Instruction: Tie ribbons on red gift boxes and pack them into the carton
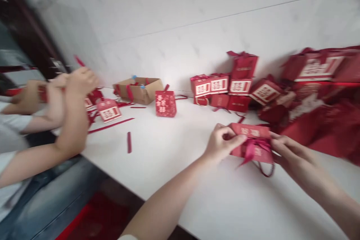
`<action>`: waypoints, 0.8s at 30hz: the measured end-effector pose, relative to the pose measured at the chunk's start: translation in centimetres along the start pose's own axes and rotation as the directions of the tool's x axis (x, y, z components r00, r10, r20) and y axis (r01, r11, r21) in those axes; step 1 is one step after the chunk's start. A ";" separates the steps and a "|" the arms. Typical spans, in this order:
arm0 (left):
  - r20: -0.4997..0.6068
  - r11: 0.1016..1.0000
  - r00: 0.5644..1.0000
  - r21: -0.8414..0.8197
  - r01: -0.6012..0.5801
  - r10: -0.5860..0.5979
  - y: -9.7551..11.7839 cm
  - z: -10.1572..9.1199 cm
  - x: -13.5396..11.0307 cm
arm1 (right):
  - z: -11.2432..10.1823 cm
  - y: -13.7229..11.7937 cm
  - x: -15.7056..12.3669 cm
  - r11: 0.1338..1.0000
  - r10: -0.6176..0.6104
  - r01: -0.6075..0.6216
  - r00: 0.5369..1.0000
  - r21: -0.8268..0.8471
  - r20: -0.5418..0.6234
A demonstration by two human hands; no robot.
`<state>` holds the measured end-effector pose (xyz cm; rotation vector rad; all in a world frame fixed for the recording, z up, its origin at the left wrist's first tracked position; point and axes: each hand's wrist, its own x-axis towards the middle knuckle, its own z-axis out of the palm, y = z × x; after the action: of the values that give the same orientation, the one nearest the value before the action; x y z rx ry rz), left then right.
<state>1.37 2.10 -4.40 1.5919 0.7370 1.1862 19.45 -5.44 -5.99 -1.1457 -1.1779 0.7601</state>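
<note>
Left hand (222,143): fingers curled tight, thumb and fingertips pinched on the left end of a red cardboard gift box (250,132) with pale printed characters. Right hand (287,149): about half open, fingers stretched along the right end of the same box and touching it. Motion blur hides whether this grip is closed.

The box sits at lower centre-right of the frame, between both hands, low over the white bench (168,157). Its long side runs left to right and the printed top panel tilts toward the camera. A dark red satin ribbon (254,149) crosses the front face, gathers in a loose knot near the middle, and trails a loop below the lower edge.

Surroundings:
- Centre of the frame: a small upright red box with pale characters (165,104) stands alone on the bench.
- Behind it, to the left: an open brown cardboard carton (140,90).
- Centre right, against the white wall: a stack of red boxes with white labels (222,86).
- Far right: large red paper bags (317,68), heavily blurred.
- Left of centre: a short red ribbon strip (129,142) lies flat on the bench.
- Left edge: another person's hand (81,80) is raised above the bench, near a red box with a white label (109,111).
</note>
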 end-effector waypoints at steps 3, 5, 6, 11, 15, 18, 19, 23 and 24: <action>0.130 0.997 0.989 -0.031 0.071 -0.066 0.2 -0.7 0.5 | 1.2 -1.9 0.3 0.989 0.094 -0.094 0.996 0.117 0.013; 0.170 0.990 0.981 -0.088 0.112 -0.096 0.2 -0.9 0.7 | 1.6 -2.3 0.5 0.984 0.103 -0.107 0.994 0.143 0.033; 0.187 0.986 0.977 -0.107 0.126 -0.105 0.1 -1.0 0.8 | 1.6 -2.2 0.5 0.982 0.104 -0.109 0.994 0.154 0.042; 0.173 0.998 0.984 -0.035 0.045 -0.038 -0.3 -1.2 0.9 | 1.2 -1.6 0.3 0.976 0.084 -0.097 0.994 0.196 0.072; 0.153 0.999 0.988 0.049 -0.021 0.013 -0.5 -1.2 0.9 | 1.1 -1.5 0.3 0.982 0.068 -0.079 0.995 0.169 0.073; 0.152 0.997 0.988 0.071 -0.024 0.013 -0.5 -1.3 0.9 | 1.2 -1.7 0.5 0.986 0.063 -0.073 0.996 0.150 0.067; 0.148 0.997 0.989 0.073 -0.023 0.012 -0.4 -1.3 0.9 | 1.2 -1.7 0.5 0.988 0.059 -0.068 0.996 0.136 0.067; 0.119 0.991 0.992 0.119 -0.056 0.042 -0.1 -1.2 0.6 | 1.0 -2.1 0.5 0.999 0.042 -0.042 0.998 -0.014 0.046; 0.109 0.989 0.993 0.136 -0.064 0.049 0.1 -1.2 0.5 | 0.9 -2.2 0.5 0.998 0.042 -0.040 0.998 -0.049 0.044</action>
<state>0.44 2.90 -4.11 1.7884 0.7231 1.1016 18.46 -5.38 -3.77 -1.2014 -1.2193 0.7956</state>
